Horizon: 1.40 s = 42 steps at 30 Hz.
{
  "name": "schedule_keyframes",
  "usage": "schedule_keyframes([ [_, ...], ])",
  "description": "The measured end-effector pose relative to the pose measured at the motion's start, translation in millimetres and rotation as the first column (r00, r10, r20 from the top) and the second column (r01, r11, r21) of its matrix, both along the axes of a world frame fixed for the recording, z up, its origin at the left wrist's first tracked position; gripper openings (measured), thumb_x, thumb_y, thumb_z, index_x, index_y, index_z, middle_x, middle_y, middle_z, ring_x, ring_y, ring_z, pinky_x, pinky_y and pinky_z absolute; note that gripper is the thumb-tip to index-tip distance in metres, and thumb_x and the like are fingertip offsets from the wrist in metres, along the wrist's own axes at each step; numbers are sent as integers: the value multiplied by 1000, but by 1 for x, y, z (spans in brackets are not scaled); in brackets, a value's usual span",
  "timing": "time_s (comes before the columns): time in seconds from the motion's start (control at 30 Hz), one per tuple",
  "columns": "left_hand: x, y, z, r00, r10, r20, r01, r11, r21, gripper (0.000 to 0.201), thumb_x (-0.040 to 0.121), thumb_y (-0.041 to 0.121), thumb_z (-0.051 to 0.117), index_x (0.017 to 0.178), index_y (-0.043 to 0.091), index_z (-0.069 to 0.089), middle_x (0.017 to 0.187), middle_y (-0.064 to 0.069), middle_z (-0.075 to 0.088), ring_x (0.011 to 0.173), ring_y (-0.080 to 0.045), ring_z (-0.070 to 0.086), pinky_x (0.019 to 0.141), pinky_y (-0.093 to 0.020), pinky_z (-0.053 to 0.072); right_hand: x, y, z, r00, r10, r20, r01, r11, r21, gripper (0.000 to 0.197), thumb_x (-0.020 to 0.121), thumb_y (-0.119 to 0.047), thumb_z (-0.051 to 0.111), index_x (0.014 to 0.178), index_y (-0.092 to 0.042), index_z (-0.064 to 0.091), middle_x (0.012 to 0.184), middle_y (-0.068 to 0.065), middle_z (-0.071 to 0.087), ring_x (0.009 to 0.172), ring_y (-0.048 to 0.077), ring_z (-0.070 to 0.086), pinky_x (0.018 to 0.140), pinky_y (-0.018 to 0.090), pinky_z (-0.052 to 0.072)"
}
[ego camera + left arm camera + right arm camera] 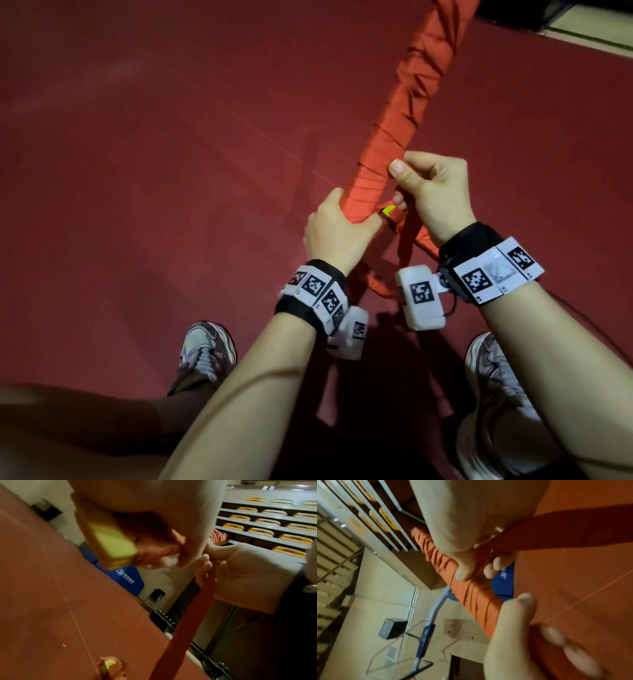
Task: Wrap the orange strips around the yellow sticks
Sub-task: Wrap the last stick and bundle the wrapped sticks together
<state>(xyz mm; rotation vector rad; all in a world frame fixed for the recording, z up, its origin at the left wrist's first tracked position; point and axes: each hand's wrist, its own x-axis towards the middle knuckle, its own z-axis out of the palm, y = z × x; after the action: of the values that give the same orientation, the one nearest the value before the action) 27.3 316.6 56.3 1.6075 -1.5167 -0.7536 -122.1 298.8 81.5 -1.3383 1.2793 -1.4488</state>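
Note:
A long yellow stick (407, 102), almost wholly covered by orange strip windings, slants from the top right down to my hands. My left hand (342, 226) grips its lower end. A bare yellow patch (388, 209) shows just beside that hand, and the yellow end (111, 543) is blurred in the left wrist view. My right hand (431, 192) holds the loose orange strip (407, 243) in curled fingers, its thumb (464, 573) pressing on the wrapped stick (471, 595). The strip (188, 615) hangs taut below the right hand (240, 574).
Red floor (154, 154) lies all around, with my two shoes (205, 346) below my arms. Tiered stands with yellow seats (260, 531), a blue pad (126, 578) and a folding chair (154, 596) lie beyond. A small yellow-tipped orange piece (109, 664) sits at the lower edge.

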Motion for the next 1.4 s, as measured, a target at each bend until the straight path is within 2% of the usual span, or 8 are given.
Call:
schedule_keyframes([
  [0.23,9,8,8,715,-252,-653,438,889,137,13,60,9,57,71,11,50,59,-8,46,44,-18,42,38,-22,35,-4,1,10,933,249,261,-270,962,46,24,80,-18,80,99,-13,66,66,2,61,45,8,39,44,18,32],
  [0.37,10,10,10,506,-372,-778,701,704,119,20,51,12,57,68,10,48,51,0,42,36,-12,36,35,-17,28,-6,6,4,764,473,439,-536,844,24,51,89,-25,65,135,-9,51,125,28,60,50,3,33,44,16,26],
  [0.53,8,-1,15,713,-302,-633,539,814,219,24,58,10,62,81,10,56,57,-5,52,46,-21,47,47,-29,42,-4,2,3,963,202,177,-214,976,51,75,79,-42,78,93,25,47,67,23,40,42,7,27,39,20,23],
  [0.73,-12,9,8,986,-43,164,46,999,-16,37,75,43,75,100,24,56,84,-2,71,84,-34,66,74,-42,52,2,5,-6,998,50,47,-54,996,75,15,98,-15,62,94,-5,73,66,14,53,46,10,41,42,25,35],
  [0.93,4,7,10,876,-259,-408,245,966,-87,24,59,13,71,80,23,64,63,12,65,55,-10,57,60,-28,48,-4,5,7,935,257,244,-286,954,90,30,94,-17,59,113,5,66,59,0,52,45,7,39,41,20,32],
  [1.03,10,7,15,795,-354,-493,401,916,-11,30,54,10,67,76,-4,53,64,-6,51,58,-19,45,57,-34,38,-6,7,9,883,383,271,-416,907,71,47,86,-30,67,114,7,61,70,6,39,43,5,30,39,19,23],
  [1.27,12,8,20,588,-462,-664,660,749,64,33,51,24,63,74,8,45,56,-6,41,46,-18,37,49,-31,29,-13,9,4,814,483,322,-523,851,48,59,91,-30,67,136,4,50,116,29,64,42,1,32,38,17,25],
  [1.4,-3,11,35,669,-453,-589,602,796,72,38,54,30,63,86,12,54,68,-12,49,52,-22,44,54,-35,38,-17,8,6,875,353,331,-379,925,14,52,81,-42,78,109,0,64,90,31,60,40,3,33,37,16,24],
])
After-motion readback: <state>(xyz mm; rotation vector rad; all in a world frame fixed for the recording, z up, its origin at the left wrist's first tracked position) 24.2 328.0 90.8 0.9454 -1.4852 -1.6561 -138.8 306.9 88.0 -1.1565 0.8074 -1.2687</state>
